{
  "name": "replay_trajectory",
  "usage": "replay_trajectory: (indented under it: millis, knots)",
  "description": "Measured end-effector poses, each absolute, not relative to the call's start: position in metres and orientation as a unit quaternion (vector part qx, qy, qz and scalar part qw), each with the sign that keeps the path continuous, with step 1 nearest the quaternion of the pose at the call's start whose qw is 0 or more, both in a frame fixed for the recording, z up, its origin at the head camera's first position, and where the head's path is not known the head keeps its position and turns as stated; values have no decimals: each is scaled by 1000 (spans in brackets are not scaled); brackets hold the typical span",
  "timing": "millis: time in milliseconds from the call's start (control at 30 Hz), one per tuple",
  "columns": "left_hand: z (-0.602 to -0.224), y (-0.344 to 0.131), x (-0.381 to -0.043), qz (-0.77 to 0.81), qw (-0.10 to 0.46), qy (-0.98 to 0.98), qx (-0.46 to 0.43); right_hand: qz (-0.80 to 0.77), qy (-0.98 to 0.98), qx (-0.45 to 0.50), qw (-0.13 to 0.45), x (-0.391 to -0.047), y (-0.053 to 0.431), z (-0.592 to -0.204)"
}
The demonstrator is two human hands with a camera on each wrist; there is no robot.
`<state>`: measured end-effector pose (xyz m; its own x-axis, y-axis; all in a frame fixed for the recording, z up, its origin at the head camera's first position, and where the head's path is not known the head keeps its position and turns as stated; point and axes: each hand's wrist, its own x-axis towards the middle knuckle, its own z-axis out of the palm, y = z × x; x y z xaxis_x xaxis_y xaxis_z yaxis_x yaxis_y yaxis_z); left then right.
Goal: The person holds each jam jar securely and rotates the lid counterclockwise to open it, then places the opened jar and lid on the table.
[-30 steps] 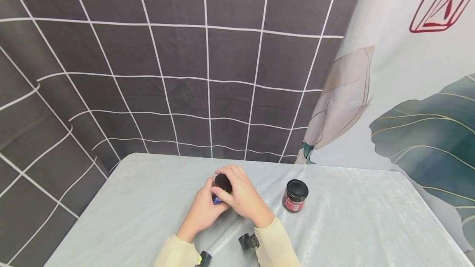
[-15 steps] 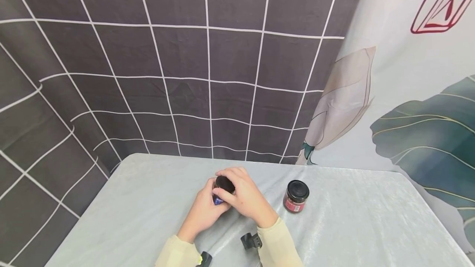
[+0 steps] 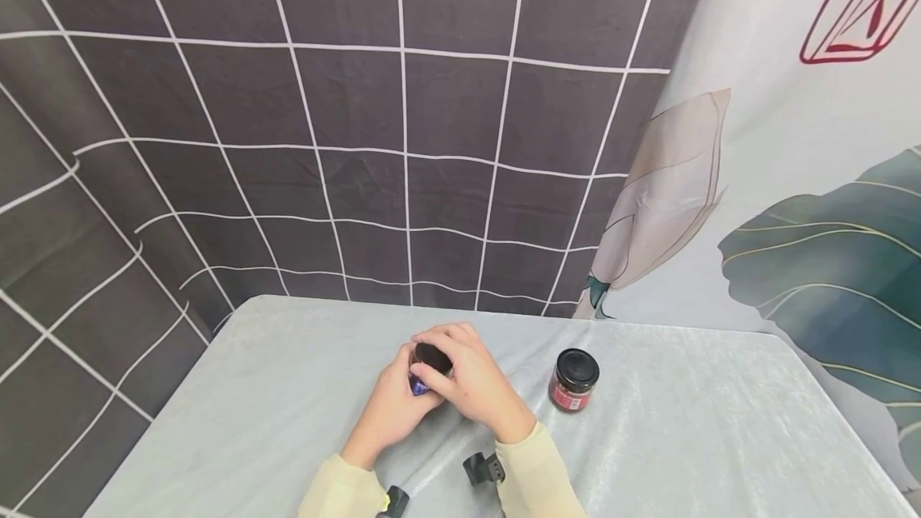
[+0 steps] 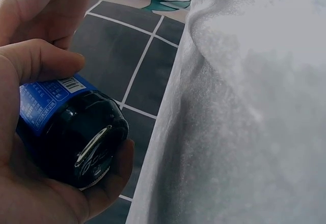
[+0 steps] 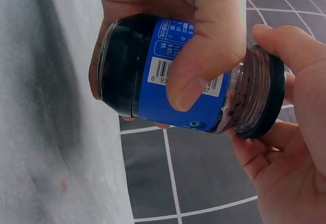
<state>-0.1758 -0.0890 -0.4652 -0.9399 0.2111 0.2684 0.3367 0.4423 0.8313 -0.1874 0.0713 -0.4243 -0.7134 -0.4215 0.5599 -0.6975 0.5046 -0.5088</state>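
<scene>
A glass jar (image 5: 147, 102) with a blue label and dark contents is held up over the table. My left hand (image 3: 392, 406) grips its body, thumb across the label in the right wrist view. The fingers of my right hand (image 3: 475, 378) are curled round the black lid (image 5: 275, 94), which sits on the jar's neck. Tilted in the left wrist view, the jar shows its rounded glass base (image 4: 97, 147). To the right of both hands, a second jar (image 3: 571, 398) with a black lid and red label stands upright, touched by neither hand.
A pale grey cloth (image 3: 683, 406) covers the table. Behind it hangs a dark curtain (image 3: 345, 102) with a white grid, and a white leaf-patterned curtain (image 3: 791, 150) is at the right. Black wrist straps (image 3: 478, 468) show near both sleeves.
Both hands keep their hold on the blue-labelled jar and have barely shifted. The second jar stays in place.
</scene>
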Motion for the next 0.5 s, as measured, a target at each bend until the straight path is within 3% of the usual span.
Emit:
replay_trajectory:
  millis: [500]
  knots:
    - [-465, -90, -176, -502, 66, -846, -166, 362, -836, 352, 213, -189, 70, -428]
